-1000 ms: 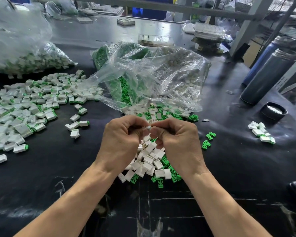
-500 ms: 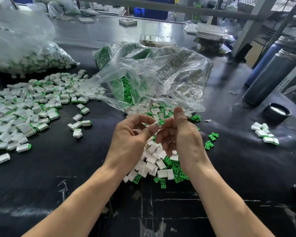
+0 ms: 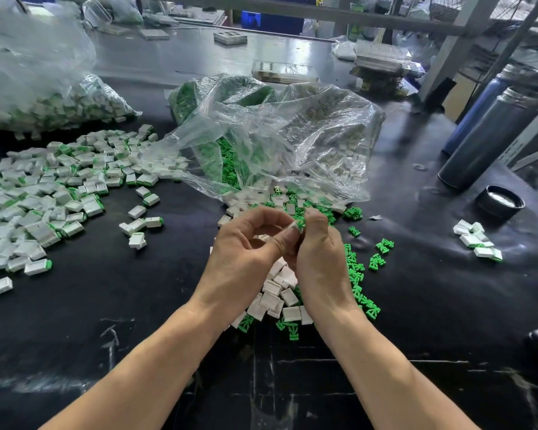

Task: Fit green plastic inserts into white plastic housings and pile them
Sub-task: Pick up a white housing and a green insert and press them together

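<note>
Way over on the left of the bench (image 3: 75, 321) sits my finished pile (image 3: 44, 193), a big spread of white housings with green showing at one end, plus a bagged lot (image 3: 53, 110) behind it that looks assembled too, though through the plastic I can't be sure. So a good chunk is done. A few loose finished ones (image 3: 139, 226) sit between that pile and me.

In the middle, my left hand (image 3: 246, 259) is curled with thumb and fingertips pinching a white housing (image 3: 292, 226), and my right hand (image 3: 317, 256) is right up against it, fingers closed on a green insert (image 3: 300, 224) at the housing's mouth. It isn't seated yet, I'd say. Half a second back my right fingers were more spread and the index stood up; now they've closed in on the part, and both hands have nudged together.

Under my hands is the unassembled heap (image 3: 280, 293) of empty housings and loose green inserts (image 3: 357, 274), and the open bag (image 3: 277, 144) behind holds plenty more. Lots left. Far right, a small cluster (image 3: 477, 242) of finished pieces sits on its own.
</note>
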`<state>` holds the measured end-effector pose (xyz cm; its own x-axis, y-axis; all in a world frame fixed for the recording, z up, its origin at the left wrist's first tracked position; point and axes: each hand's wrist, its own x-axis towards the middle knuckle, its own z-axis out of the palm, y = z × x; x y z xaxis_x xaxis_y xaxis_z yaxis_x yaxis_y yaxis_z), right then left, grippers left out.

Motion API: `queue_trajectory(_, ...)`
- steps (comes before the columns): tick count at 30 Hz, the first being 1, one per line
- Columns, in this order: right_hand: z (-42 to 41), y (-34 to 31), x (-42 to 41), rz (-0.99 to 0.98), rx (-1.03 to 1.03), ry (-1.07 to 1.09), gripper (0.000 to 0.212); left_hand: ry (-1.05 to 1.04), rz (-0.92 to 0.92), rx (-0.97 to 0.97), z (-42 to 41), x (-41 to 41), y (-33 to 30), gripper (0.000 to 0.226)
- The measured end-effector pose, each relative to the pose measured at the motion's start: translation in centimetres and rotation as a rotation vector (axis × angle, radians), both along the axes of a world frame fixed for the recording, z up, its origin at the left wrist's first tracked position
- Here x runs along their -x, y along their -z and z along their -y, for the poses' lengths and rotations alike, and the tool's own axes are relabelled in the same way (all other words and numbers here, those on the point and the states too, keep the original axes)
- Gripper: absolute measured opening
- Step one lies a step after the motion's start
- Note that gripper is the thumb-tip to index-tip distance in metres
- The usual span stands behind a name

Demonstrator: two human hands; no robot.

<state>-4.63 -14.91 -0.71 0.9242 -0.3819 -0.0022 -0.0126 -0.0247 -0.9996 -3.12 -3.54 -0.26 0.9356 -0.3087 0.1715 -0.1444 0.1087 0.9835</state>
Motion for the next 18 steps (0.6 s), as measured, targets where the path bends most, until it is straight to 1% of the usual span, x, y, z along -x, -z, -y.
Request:
queue_trajectory(3, -0.1, -0.1, 0.0, 0.015, 0.103, 0.067, 0.06, 0.008, 0.015, 0.021, 0.0, 0.0, 0.0, 0.01)
queue_trajectory(5, -0.4, -0.1, 0.1, 0.047, 0.107, 0.069, 0.059, 0.001, 0.016, 0.021, 0.0, 0.1, 0.0, 0.014)
queue_trajectory(8, -1.0, -0.1, 0.2, 0.087, 0.095, 0.042, 0.062, -0.006, 0.025, 0.018, -0.1, 0.1, 0.0, 0.013)
queue_trajectory(11, -1.0, 0.0, 0.0, 0.113, 0.006, 0.029, 0.056, -0.026, 0.024, 0.011, -0.2, -0.1, 0.0, 0.015)
queue_trajectory(15, -0.8, 0.5, -0.1, 0.105, -0.09, -0.055, 0.055, -0.044, 0.018, -0.032, -0.2, -0.2, -0.1, 0.015)
queue_trajectory(18, -0.4, 0.8, -0.4, 0.089, -0.159, -0.083, 0.048, -0.036, 0.012, -0.05, -0.1, -0.2, 0.0, 0.016)
